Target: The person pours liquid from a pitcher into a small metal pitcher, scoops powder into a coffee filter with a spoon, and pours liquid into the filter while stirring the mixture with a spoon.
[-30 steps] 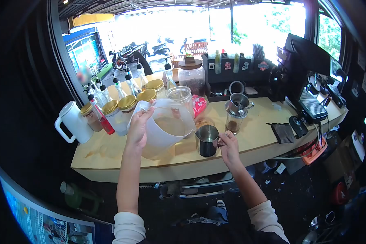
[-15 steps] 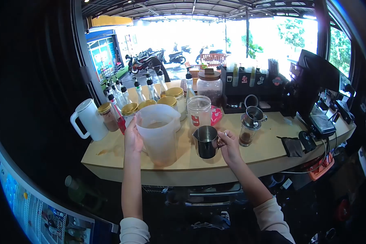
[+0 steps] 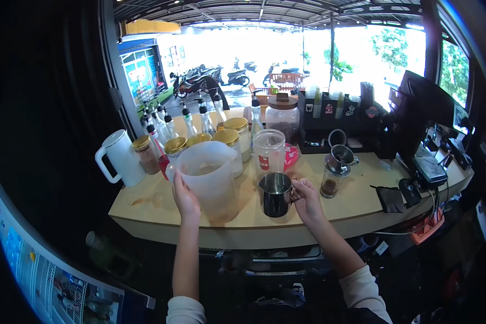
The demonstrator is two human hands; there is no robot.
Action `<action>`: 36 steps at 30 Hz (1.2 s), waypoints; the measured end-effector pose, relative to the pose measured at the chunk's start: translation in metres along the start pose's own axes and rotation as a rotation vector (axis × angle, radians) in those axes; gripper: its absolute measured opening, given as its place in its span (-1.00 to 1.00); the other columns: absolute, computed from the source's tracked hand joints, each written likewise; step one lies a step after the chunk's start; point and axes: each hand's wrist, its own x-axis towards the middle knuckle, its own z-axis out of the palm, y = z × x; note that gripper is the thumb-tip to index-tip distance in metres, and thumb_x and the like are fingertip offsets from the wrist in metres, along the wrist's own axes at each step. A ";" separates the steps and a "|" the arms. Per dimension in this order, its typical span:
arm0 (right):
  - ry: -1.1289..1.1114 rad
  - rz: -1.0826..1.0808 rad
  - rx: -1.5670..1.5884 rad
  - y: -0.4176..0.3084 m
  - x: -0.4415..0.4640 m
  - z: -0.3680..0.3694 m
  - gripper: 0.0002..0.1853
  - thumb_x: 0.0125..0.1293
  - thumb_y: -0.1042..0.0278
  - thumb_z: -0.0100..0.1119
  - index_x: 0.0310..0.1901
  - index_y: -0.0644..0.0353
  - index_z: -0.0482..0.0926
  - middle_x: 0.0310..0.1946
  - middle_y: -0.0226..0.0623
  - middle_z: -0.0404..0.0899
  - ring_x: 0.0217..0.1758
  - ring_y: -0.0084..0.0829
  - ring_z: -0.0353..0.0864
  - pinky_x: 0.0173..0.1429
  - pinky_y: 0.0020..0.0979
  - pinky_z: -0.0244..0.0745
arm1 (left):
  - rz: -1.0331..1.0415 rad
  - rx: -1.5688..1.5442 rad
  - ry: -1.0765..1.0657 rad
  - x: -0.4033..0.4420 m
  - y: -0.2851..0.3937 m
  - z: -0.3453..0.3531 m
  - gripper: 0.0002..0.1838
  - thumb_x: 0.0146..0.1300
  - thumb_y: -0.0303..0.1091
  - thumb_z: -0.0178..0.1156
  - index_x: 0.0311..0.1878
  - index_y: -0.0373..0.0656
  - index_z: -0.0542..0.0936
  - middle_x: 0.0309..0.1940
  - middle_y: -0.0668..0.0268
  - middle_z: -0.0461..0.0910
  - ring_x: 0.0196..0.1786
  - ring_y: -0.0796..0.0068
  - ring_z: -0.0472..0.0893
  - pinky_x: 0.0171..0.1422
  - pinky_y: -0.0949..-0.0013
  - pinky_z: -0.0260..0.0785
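Two vessels are being handled at the counter (image 3: 156, 209), one per hand, and holding them side by side looks like the step in hand. From where I stand, the left hand (image 3: 186, 201) has its fingers clamped on the handle side of the cloudy plastic pitcher (image 3: 211, 189), though some fingertips are hidden. The right hand's (image 3: 308, 203) fingers are closed together on the handle of the steel pitcher (image 3: 276, 201), which sits just inward of them (whether its base touches wood, I can't tell). Outward of those fingers stands a glass (image 3: 329, 187) under a metal filter (image 3: 341, 156). Any next move, I'd judge, calls for steady wrists and level rims.
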 end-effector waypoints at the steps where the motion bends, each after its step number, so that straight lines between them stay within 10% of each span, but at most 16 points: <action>1: 0.001 0.007 -0.001 -0.004 -0.004 -0.008 -0.79 0.28 0.49 0.21 -0.47 0.07 0.40 -0.59 -0.56 0.40 -0.56 -0.72 0.25 -0.41 -0.61 0.13 | 0.134 0.015 0.002 -0.009 -0.005 0.002 -0.50 0.46 -0.22 -0.08 0.34 -0.32 0.26 0.34 0.12 0.24 0.42 0.36 0.18 0.48 0.20 0.01; 7: 0.132 -0.041 -0.057 -0.044 -0.038 -0.055 -0.79 0.27 0.51 0.19 -0.46 0.08 0.38 -0.59 -0.55 0.37 -0.53 -0.72 0.24 -0.35 -0.60 0.13 | 0.681 0.647 0.065 -0.102 -0.049 0.046 -0.51 0.27 -0.41 0.02 0.25 -0.33 0.25 0.23 0.07 0.25 0.34 0.23 0.20 0.43 0.18 -0.04; 9: 0.157 -0.059 -0.136 -0.061 -0.048 -0.073 -0.80 0.30 0.51 0.12 -0.47 0.10 0.37 -0.61 -0.51 0.34 -0.55 -0.64 0.26 -0.37 -0.52 0.21 | 0.856 0.592 -0.250 -0.110 -0.070 0.061 -0.56 0.24 -0.46 0.02 0.19 -0.30 0.27 0.16 0.09 0.29 0.30 0.25 0.21 0.42 0.17 -0.03; 14: 0.315 -0.149 -0.204 -0.106 -0.068 -0.116 -0.80 0.28 0.51 0.11 -0.47 0.10 0.35 -0.63 -0.52 0.30 -0.57 -0.61 0.25 -0.38 -0.47 0.23 | 0.716 0.524 -0.535 -0.128 -0.105 0.114 -0.74 0.12 -0.47 0.14 -0.11 -0.21 0.39 -0.06 0.13 0.34 0.01 0.28 0.36 0.17 0.20 0.21; 25: 0.292 -0.233 -0.293 -0.221 -0.031 -0.148 -0.79 0.21 0.52 0.21 -0.44 0.11 0.35 -0.59 -0.55 0.35 -0.54 -0.70 0.30 -0.34 -0.58 0.21 | 0.364 0.594 -0.804 -0.119 -0.168 0.209 -0.50 0.00 -0.44 0.34 0.05 -0.24 0.41 -0.07 0.21 0.36 0.02 0.42 0.39 0.12 0.36 0.25; 29: 0.248 -0.163 -0.323 -0.251 0.002 -0.140 -0.78 0.22 0.52 0.21 -0.45 0.08 0.34 -0.58 -0.56 0.36 -0.52 -0.72 0.34 -0.36 -0.59 0.34 | 0.568 0.783 -0.885 -0.106 -0.163 0.238 -0.53 -0.03 -0.32 0.45 0.00 -0.09 0.57 -0.45 0.41 0.48 -0.34 0.46 0.49 -0.09 0.35 0.28; 36: 0.076 -0.088 -0.525 -0.273 0.062 -0.139 -0.77 0.20 0.52 0.24 -0.45 0.07 0.34 -0.55 -0.55 0.43 -0.47 -0.72 0.40 -0.31 -0.60 0.29 | 0.837 0.924 -0.808 -0.098 -0.164 0.249 -0.82 0.09 -0.45 0.33 -0.20 -0.07 0.68 -0.49 0.40 0.53 -0.45 0.44 0.49 -0.13 0.33 0.29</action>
